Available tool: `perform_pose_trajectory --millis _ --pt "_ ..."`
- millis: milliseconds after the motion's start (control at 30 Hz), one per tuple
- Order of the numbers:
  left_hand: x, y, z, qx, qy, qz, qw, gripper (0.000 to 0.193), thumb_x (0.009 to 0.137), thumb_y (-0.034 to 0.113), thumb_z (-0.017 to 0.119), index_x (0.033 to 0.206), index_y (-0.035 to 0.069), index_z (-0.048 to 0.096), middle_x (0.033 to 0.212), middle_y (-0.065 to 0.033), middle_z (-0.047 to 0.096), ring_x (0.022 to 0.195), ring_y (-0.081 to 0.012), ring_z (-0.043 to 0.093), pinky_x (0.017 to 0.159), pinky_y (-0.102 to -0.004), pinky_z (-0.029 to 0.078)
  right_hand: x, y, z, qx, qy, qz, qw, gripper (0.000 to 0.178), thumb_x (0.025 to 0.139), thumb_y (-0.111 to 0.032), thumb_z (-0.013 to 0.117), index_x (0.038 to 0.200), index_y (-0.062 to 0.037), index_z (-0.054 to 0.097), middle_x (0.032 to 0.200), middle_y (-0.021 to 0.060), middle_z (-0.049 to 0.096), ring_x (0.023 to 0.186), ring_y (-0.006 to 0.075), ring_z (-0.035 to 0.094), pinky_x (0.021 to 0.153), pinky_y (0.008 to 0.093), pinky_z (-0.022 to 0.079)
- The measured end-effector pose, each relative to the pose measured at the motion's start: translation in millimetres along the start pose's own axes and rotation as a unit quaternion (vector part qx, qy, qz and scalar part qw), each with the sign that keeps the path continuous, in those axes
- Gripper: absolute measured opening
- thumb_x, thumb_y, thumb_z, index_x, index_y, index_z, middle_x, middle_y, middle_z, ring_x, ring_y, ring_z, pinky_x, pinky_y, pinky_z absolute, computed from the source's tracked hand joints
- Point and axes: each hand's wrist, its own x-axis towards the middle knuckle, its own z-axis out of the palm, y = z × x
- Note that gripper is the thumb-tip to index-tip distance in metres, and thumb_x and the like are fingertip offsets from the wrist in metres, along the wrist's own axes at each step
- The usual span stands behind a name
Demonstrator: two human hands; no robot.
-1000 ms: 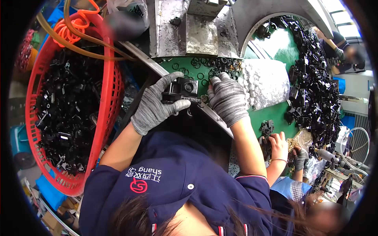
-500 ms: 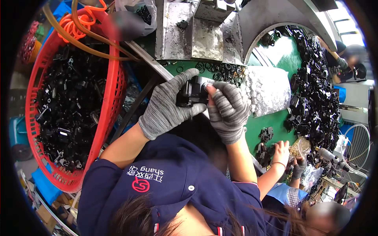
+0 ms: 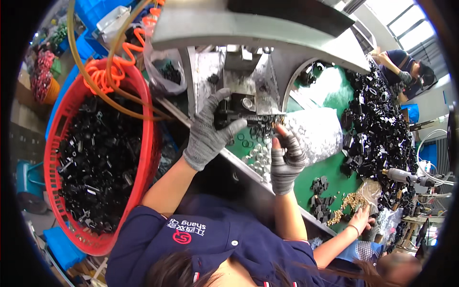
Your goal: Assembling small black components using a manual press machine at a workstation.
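My left hand (image 3: 208, 131), in a grey knitted glove, is wrapped round a black plastic part (image 3: 235, 103) with a round silvery disc on its face. The thumb lies along the lower side and the fingers along the far left side. A dark ribbed piece sticks out from the part toward the right. Just below its right end is my right hand (image 3: 288, 165), gloved with bare thumb and index tips. Its fingers are curled in a pinch; whatever lies between them is too small to make out. Black rings (image 3: 260, 131) lie on the green table (image 3: 306, 189) below the part.
A metal machine frame (image 3: 248, 31) arches over the far side. Clear round pieces (image 3: 260, 158) and a white plastic bag (image 3: 318, 136) lie nearby. Black parts (image 3: 370, 115) are heaped right. A red basket (image 3: 148, 162) of black parts stands left. A co-worker's hand (image 3: 361, 220) touches brass-coloured pieces (image 3: 342, 210).
My right hand has come off the part's face and moved down and right. The part has turned in my left hand. The view has shifted, showing more of the machine frame.
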Motion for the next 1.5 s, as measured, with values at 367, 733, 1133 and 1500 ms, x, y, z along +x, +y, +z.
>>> perform_pose_trajectory --millis 367,733,1133,1500 --pt "90.6 -11.7 14.3 -0.211 0.035 0.004 0.977 0.052 0.080 0.013 0.080 0.123 0.004 0.053 0.097 -0.0059 0.066 0.075 -0.0088 0.063 0.061 -0.0209 0.054 -7.4 47.4 -17.2 -0.087 0.014 -0.016 0.996 0.020 0.085 0.006 0.059 0.100 -0.0009 0.070 0.094 0.0112 0.068 0.088 0.0194 0.065 0.083 0.0301 0.050" --pt "100.2 -9.9 16.2 -0.192 0.041 -0.027 0.980 0.045 0.079 0.015 0.081 0.115 0.003 0.056 0.094 -0.0048 0.067 0.076 -0.0077 0.063 0.064 -0.0206 0.055 -9.7 59.1 -16.0 -0.046 0.010 0.048 0.998 0.016 0.082 0.006 0.061 0.093 -0.0017 0.070 0.089 0.0117 0.068 0.083 0.0229 0.065 0.078 0.0322 0.050" --pt "100.6 -7.7 17.6 -0.168 0.033 0.001 0.985 0.046 0.081 0.011 0.078 0.121 0.003 0.055 0.099 -0.0080 0.066 0.077 -0.0115 0.065 0.064 -0.0224 0.055 -11.3 56.6 -15.9 0.004 0.017 0.071 0.997 0.017 0.082 0.005 0.060 0.093 -0.0017 0.070 0.088 0.0111 0.067 0.082 0.0217 0.064 0.077 0.0312 0.050" --pt "68.9 -9.2 13.4 -0.248 0.033 -0.014 0.968 0.047 0.080 0.011 0.078 0.121 0.006 0.056 0.105 -0.0050 0.066 0.088 -0.0117 0.064 0.074 -0.0238 0.055 3.9 34.2 -16.0 -0.002 -0.007 0.022 1.000 0.022 0.087 -0.002 0.061 0.108 0.0001 0.066 0.095 0.0091 0.068 0.085 0.0182 0.064 0.077 0.0311 0.050"
